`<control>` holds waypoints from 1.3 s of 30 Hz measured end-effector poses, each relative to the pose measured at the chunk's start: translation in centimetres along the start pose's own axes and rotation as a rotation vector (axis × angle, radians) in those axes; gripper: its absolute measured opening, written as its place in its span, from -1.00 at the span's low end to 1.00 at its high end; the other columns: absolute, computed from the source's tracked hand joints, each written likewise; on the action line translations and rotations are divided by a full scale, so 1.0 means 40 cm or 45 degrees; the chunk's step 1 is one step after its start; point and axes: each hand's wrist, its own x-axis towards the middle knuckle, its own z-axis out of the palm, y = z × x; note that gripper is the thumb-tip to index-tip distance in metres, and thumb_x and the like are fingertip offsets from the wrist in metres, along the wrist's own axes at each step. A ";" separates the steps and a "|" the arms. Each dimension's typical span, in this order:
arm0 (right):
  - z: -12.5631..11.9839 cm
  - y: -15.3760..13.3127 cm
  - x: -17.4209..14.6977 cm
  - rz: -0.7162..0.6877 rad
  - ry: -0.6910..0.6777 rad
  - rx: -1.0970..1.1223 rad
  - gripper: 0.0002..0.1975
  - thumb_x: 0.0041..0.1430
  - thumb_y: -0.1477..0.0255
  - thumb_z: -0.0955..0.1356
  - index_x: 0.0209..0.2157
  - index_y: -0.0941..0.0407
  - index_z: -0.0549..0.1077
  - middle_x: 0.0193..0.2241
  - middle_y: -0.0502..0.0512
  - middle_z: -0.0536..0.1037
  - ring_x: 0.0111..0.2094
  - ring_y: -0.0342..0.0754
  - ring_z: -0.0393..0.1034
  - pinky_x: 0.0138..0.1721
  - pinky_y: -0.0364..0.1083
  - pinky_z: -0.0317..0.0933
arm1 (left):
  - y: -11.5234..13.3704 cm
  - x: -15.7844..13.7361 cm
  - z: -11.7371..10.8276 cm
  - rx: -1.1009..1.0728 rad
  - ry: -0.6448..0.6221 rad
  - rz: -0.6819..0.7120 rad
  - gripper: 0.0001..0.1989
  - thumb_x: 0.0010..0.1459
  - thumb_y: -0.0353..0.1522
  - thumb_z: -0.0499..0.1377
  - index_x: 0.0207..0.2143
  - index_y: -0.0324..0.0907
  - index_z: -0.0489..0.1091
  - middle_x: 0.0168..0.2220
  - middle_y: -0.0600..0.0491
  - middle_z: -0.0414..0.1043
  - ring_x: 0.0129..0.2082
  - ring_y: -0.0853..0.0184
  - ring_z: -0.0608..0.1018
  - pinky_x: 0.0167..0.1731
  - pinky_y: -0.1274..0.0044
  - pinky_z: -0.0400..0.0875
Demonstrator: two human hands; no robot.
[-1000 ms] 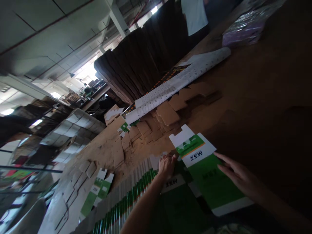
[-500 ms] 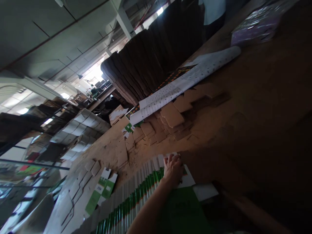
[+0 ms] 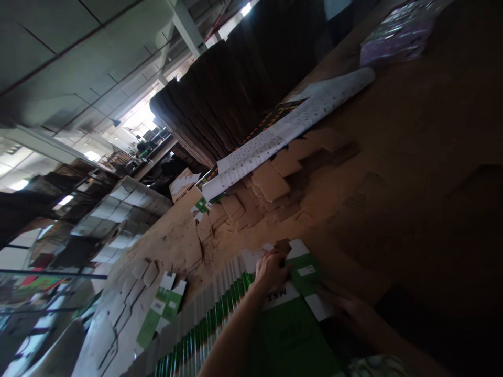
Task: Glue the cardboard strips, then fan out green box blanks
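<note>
Here the green carton (image 3: 302, 272) lies flat between left hand (image 3: 270, 269) and right hand (image 3: 348, 309)

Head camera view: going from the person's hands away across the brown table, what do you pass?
Left hand on the green and white carton → loose brown cardboard pieces → long white printed sheets → tall stack of brown cardboard.

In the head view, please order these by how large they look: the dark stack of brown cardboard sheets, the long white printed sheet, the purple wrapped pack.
1. Cardboard stack
2. White sheet
3. Purple pack, farthest from the camera, so its true size is unsure.
</note>
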 end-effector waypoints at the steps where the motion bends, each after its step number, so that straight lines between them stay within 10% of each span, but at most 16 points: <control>1: -0.002 -0.002 0.001 0.007 -0.062 0.016 -0.48 0.24 0.11 0.20 0.15 -0.01 0.40 0.14 0.16 0.44 0.16 0.11 0.31 0.14 0.06 0.22 | -0.001 -0.001 0.002 0.006 -0.003 0.023 -0.74 0.18 -0.17 0.12 -0.14 0.03 0.51 -0.09 0.10 0.50 -0.06 0.20 0.49 -0.04 0.45 0.33; 8: -0.019 -0.034 0.007 0.002 -0.165 0.053 -0.56 0.32 0.25 0.15 0.15 -0.03 0.38 0.13 0.13 0.45 0.23 0.07 0.20 0.26 0.12 0.02 | -0.004 -0.005 0.010 0.095 -0.045 0.091 -0.72 0.22 -0.17 0.08 -0.08 0.02 0.48 -0.11 0.06 0.46 -0.06 0.19 0.47 -0.04 0.41 0.31; 15: -0.040 -0.015 0.006 0.019 -0.126 -0.305 -0.60 0.17 0.35 0.27 0.03 -0.09 0.49 0.07 0.06 0.52 0.07 0.13 0.41 0.07 0.12 0.29 | 0.005 -0.012 0.010 0.114 -0.028 0.054 -0.39 0.17 -0.18 0.17 0.25 0.08 0.08 0.05 0.04 0.38 0.00 0.15 0.43 -0.02 0.36 0.30; 24: -0.221 0.143 -0.068 0.212 0.630 -1.135 -0.44 0.06 0.45 0.16 0.09 0.05 0.46 0.16 0.40 0.38 0.23 0.49 0.08 0.06 0.54 -0.01 | 0.016 -0.003 0.006 0.072 0.011 0.008 -0.80 0.16 -0.22 0.19 -0.18 -0.03 0.48 -0.02 0.04 0.40 0.01 0.17 0.40 -0.02 0.37 0.29; 33: -0.233 -0.049 0.035 0.286 0.473 -0.083 -0.44 0.14 0.13 0.20 0.12 0.04 0.38 0.02 0.19 0.55 0.00 0.20 0.47 -0.07 0.06 0.40 | 0.006 0.011 -0.003 -0.116 0.011 -0.062 -0.51 0.37 -0.20 -0.19 -0.29 -0.09 0.52 -0.05 0.03 0.47 -0.02 0.20 0.43 0.00 0.37 0.30; 39: -0.074 -0.107 0.049 0.367 0.271 0.348 -0.36 0.10 0.08 0.21 0.13 0.13 0.39 0.07 0.25 0.51 0.06 0.19 0.42 0.01 0.10 0.35 | 0.031 0.013 -0.033 -0.249 0.440 -0.324 -0.41 0.27 -0.21 0.03 0.30 -0.12 0.00 0.28 -0.15 0.08 0.28 0.09 0.14 0.18 0.27 0.13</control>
